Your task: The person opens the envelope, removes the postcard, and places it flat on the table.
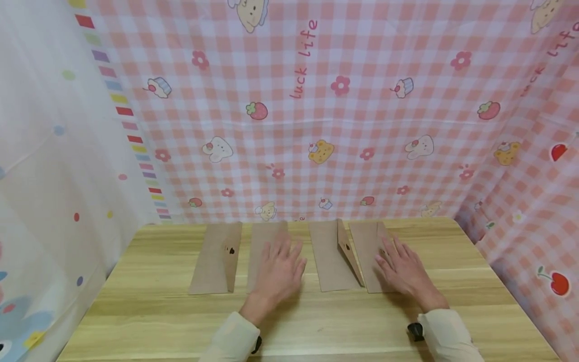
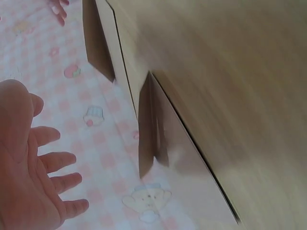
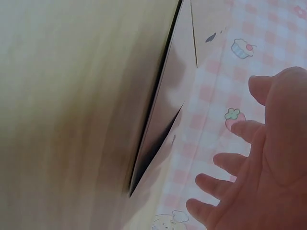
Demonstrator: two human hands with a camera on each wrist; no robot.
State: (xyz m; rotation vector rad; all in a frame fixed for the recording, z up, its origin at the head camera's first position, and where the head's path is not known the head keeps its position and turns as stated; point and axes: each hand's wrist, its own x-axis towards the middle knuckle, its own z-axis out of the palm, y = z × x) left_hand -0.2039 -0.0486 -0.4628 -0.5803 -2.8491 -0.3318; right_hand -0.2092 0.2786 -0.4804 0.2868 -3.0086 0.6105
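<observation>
Several brown kraft paper envelopes lie in a row on the wooden table. My left hand [image 1: 280, 269], fingers spread, hovers over the envelope left of the middle [image 1: 261, 246] and hides part of it. In the left wrist view, that envelope's flap [image 2: 147, 129] stands up beside my extended fingers. My right hand [image 1: 404, 271] is spread over the rightmost envelope [image 1: 365, 251], covering its right side. The right wrist view shows straight fingers apart from the raised flap [image 3: 160, 158]. Neither hand holds anything. Between them lies another envelope [image 1: 329, 261], its flap partly lifted.
The far-left envelope [image 1: 208, 266] has a flap with a small dark mark on its right side. A pink checked cloth [image 1: 289, 125] hangs behind the wooden table [image 1: 316, 327], with more cloth at both sides. Black straps show at my wrists.
</observation>
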